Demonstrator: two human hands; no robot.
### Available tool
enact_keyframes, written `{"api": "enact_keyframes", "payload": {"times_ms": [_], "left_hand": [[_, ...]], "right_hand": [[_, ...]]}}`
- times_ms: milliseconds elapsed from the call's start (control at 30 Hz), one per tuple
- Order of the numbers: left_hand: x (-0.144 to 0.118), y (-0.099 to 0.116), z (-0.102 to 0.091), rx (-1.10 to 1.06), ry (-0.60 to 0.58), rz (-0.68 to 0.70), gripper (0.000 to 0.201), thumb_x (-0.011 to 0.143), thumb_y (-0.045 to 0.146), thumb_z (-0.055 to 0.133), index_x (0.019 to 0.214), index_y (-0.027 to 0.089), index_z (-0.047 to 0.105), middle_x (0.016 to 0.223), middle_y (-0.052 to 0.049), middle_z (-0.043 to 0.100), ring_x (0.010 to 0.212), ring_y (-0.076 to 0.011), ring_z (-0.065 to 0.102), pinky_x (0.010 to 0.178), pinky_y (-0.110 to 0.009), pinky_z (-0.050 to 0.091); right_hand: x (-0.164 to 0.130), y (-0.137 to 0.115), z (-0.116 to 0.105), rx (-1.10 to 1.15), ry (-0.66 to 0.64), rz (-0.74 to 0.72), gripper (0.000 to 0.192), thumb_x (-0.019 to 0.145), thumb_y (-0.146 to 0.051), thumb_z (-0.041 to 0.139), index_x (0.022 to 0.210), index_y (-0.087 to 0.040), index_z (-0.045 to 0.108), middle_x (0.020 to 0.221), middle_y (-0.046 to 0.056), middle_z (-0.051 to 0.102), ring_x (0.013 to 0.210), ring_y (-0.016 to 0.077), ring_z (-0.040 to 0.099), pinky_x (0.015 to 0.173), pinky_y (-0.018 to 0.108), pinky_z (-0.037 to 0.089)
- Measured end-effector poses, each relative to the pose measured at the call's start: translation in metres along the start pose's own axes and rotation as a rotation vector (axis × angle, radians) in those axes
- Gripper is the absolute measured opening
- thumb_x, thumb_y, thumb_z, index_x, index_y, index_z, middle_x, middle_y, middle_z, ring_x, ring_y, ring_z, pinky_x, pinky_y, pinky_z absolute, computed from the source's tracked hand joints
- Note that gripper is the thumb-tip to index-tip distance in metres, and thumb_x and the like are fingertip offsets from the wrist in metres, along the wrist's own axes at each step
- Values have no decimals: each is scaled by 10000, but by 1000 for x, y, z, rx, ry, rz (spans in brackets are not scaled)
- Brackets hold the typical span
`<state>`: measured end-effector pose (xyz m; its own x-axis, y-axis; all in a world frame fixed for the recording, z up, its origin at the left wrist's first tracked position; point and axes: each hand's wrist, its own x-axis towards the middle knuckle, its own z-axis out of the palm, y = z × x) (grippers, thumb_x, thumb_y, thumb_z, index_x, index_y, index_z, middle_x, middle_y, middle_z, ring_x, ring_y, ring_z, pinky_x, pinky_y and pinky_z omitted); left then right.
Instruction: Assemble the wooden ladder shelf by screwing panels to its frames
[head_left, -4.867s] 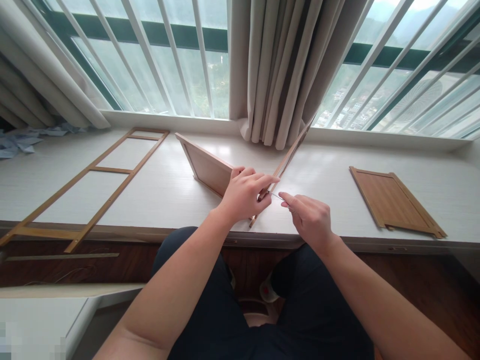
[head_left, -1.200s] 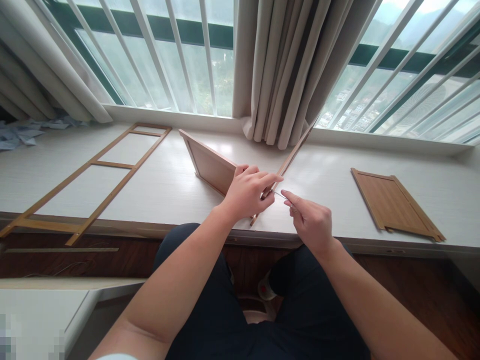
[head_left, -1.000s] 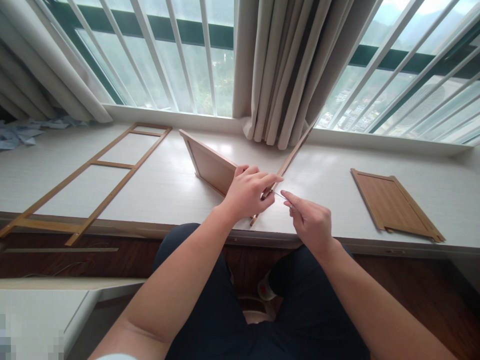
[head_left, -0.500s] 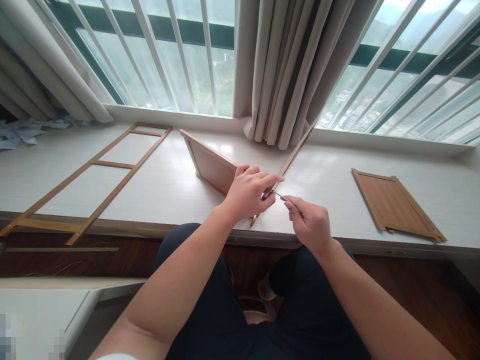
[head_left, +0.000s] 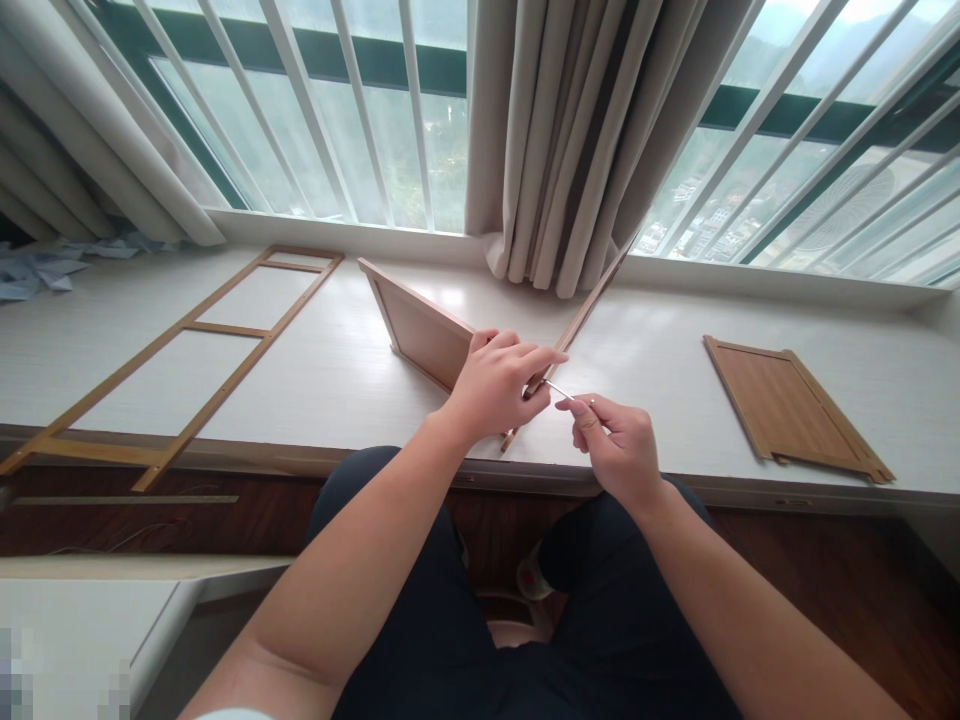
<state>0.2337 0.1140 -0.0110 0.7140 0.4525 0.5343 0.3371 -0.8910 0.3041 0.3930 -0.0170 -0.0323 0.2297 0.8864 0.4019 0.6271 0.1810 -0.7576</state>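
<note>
While left grip steadies frame — tool sits in right grip

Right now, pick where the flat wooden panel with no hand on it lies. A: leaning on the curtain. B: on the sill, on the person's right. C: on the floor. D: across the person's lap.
B: the flat wooden panel lies untouched on the white sill, beyond the right hand.

A high-rise home room, by the look of it: a wide white sill runs under a barred window hung with beige curtains, with flat-pack wooden panels along the sill and dark wood floor below.
</note>
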Motion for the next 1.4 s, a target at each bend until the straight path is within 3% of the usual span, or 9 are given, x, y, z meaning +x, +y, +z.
{"api": "enact_keyframes", "payload": {"times_ms": [100,300,567,767,1033,1233,1400], "left_hand": [[0,0,0,2,-6,2,352,881,234,601,1214,273,710,910,-2,770,904,-232,590,1012,-435,311],[0,0,0,-3,-9,-6,362,878,229,599,1219,279,708,943,-6,777,924,-237,595,1013,-439,313],[0,0,0,2,-6,1,364,875,228,599,1219,279,707,957,-4,778,915,-235,589,1015,-441,314],[0,1,0,3,-10,-13,354,881,233,599,1215,281,707,945,-6,778,924,-237,596,1019,-438,315],[0,1,0,-3,-10,-8,355,886,242,594,1221,279,705,913,0,771,915,-233,600,1023,-437,314],[0,1,0,14,-15,-8,359,886,229,590,1222,280,706,942,-7,772,929,-239,594,1026,-442,311],[0,1,-1,5,-8,-5,348,897,234,589,1222,275,706,935,-8,771,931,-237,595,1022,-438,313]], "right_hand": [[0,-1,0,-8,7,8,369,1036,-429,542,836,-193,744,538,-21,580,497,121,531,554,266,421],[3,-11,4,384,-42,320,432,991,-513,579,793,-168,748,450,-30,530,395,116,461,441,259,388],[1,-11,6,381,-14,325,418,967,-528,618,841,-160,771,475,-24,550,428,106,474,461,244,406],[10,-16,5,713,-90,512,429,885,-546,671,759,-142,739,401,-20,509,338,106,400,346,237,298],[12,-17,4,757,-64,539,373,863,-508,699,749,-154,722,405,-25,507,352,103,390,368,242,278],[14,-16,1,1102,-307,737,271,927,-403,557,740,-220,629,371,-110,238,349,108,157,363,243,190],[13,-20,-1,1241,-319,790,305,989,-349,465,750,-228,612,393,-113,161,385,122,57,372,238,146]]}}
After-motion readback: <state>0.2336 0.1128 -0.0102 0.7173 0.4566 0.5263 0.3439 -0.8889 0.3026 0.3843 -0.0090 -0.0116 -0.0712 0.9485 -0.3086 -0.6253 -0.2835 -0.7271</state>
